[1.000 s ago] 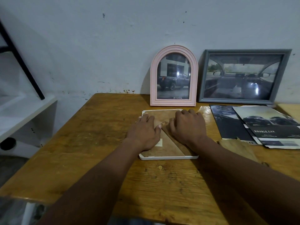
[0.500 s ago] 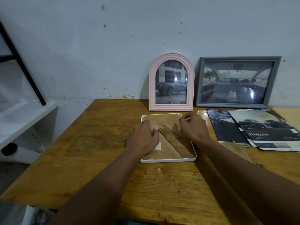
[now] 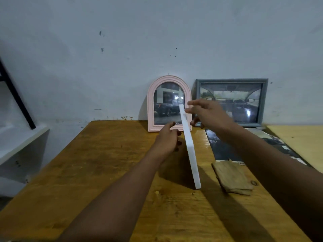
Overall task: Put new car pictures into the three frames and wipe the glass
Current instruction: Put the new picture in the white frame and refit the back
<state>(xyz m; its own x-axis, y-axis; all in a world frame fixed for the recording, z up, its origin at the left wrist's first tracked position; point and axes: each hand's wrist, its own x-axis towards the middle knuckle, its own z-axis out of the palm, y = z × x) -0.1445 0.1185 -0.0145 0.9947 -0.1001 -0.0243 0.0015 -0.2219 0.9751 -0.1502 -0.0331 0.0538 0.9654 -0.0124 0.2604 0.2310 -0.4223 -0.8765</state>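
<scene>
Against the pale, marked wall [image 3: 122, 49] at the back edge of the wooden table [image 3: 97, 163], a pink arched frame [image 3: 151, 102] and a grey rectangular frame [image 3: 264, 100] are propped, each already showing a car picture. Nearer the middle of the table, a white frame [image 3: 189, 147] is stood on its long edge, seen edge-on and tilted. Its far upper end is pinched between the thumb and fingers of the right hand [image 3: 208, 112], while the left hand [image 3: 167, 139] is curled beside its left face; whether those fingers actually touch it cannot be told. A folded brown cloth [image 3: 233, 179] lies just right of the frame, with car brochures [image 3: 222, 147] beyond it toward the right edge. From here the frame could slip on its lower edge, since only one end is pinched, and the backing or glass might drop out if it has not been fastened.
</scene>
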